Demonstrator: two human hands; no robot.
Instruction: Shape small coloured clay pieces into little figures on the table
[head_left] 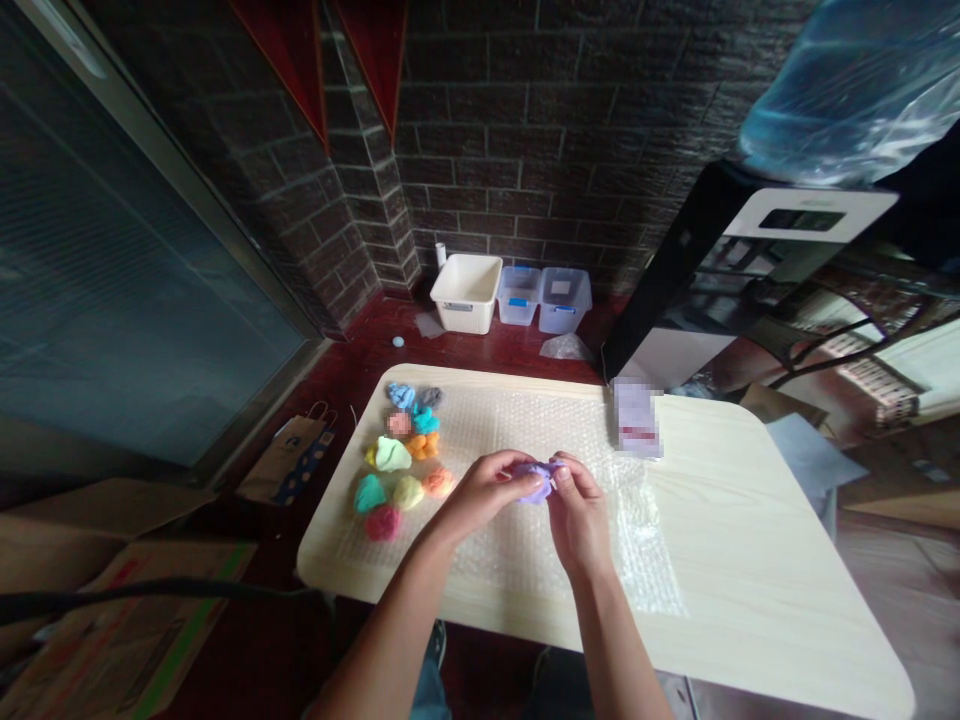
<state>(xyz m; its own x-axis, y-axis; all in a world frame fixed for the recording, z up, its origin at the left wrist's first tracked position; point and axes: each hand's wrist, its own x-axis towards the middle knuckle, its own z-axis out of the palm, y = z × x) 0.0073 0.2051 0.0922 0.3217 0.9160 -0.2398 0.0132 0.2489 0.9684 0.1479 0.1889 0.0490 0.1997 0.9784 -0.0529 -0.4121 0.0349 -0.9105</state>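
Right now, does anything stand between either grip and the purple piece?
Nothing visible does: the left hand and right hand both hold the purple piece, above the bubble wrap. The other colorful pieces lie off to the left.

Bare hands (pixel 579 515), bare forearms (pixel 409 600), blue trousers (pixel 431 692), dark pale-edged shoe (pixel 440 638)

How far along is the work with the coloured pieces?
Looks done: the bunched coloured pieces grouped at the left end of the table, though whether each is finished can't be told.
In hand: the purple piece, between left hand and right hand.
Left: at least the purple piece, not yet set down; any further count isn't visible.
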